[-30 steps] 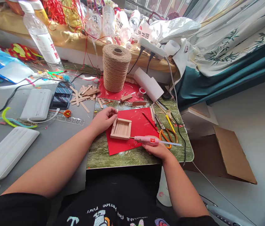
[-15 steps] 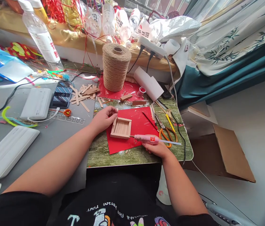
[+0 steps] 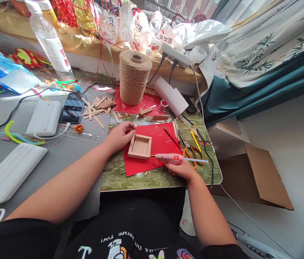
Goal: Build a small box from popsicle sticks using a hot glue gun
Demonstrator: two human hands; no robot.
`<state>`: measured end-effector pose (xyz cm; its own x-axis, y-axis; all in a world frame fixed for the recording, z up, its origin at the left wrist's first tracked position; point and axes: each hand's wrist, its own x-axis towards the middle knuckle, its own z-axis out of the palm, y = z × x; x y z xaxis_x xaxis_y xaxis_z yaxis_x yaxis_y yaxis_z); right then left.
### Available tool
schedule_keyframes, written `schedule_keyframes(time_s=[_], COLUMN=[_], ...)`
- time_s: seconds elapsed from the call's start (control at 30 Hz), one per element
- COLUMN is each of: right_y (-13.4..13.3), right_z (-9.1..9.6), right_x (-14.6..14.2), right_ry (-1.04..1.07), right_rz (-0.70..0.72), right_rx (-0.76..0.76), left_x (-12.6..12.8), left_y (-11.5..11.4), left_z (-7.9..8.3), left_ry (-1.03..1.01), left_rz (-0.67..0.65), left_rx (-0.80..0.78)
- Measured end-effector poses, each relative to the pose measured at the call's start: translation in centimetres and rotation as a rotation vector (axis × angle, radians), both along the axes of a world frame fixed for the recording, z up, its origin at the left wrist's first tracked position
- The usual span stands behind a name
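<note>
A small open box of wooden craft sticks lies on a red sheet. My left hand is closed at the box's upper left corner, with thumb and fingertips pinching a craft stick that runs along the left side. My right hand is wrapped round a pink hot glue gun, palm below it. A pale glue stick pokes out of its rear. The thin nozzle points left and meets the box's lower right corner; whether glue is coming out is too small to tell.
Orange-handled scissors, a yellow pen and a dark pencil lie right of the box. Behind stands a big twine spool. Loose craft sticks, a phone and white power banks are to the left.
The view has shifted very slightly. Both hands, the box and the glue gun keep the same places relative to one another.
</note>
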<state>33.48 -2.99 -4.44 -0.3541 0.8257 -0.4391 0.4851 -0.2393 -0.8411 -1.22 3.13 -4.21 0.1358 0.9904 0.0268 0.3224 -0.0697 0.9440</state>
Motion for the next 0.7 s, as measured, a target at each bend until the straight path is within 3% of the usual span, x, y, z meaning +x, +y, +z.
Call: schedule_keyframes(time_s=[0.47, 0.7], right_y=[0.36, -0.05], right_z=[-0.04, 0.71], right_x=[-0.05, -0.70], right_ry=[-0.017, 0.155], right_rz=[-0.011, -0.085], right_rx=[-0.016, -0.052], left_x=[-0.16, -0.03], left_y=[-0.04, -0.11], left_z=[0.07, 0.29], left_ry=[0.045, 0.074], left_rz=[-0.004, -0.002], left_rx=[0.012, 0.039])
